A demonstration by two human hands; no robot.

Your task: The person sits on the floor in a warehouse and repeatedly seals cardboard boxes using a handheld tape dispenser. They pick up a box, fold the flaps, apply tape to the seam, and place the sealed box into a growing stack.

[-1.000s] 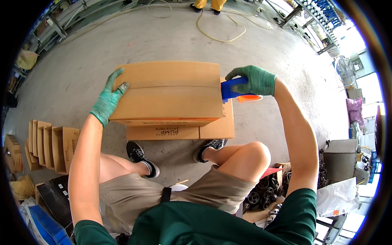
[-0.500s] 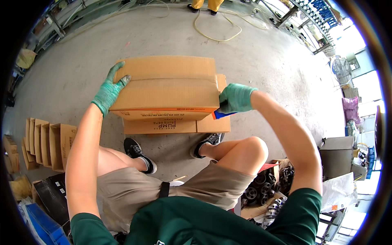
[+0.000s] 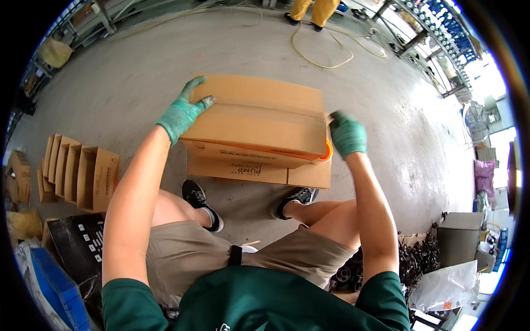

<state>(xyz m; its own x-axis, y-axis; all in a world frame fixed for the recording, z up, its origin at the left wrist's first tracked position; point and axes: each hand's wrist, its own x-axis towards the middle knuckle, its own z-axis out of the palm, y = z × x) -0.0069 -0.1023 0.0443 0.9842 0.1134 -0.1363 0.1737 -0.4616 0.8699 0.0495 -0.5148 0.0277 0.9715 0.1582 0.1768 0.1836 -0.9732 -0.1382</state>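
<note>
Over top carton (image 3: 259, 116) and past its far side: free, bare floor (image 3: 232, 49). Left end blocked by left grip (image 3: 183, 117); right end by orange ring (image 3: 327, 151), right grip (image 3: 349, 136). Near side: lower carton (image 3: 237, 167), legs (image 3: 326, 218).

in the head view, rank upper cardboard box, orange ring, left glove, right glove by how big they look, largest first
1. Upper cardboard box
2. Left glove and right glove: unsure between them, since one is spread and the other curled
3. Orange ring, only partly visible
</note>
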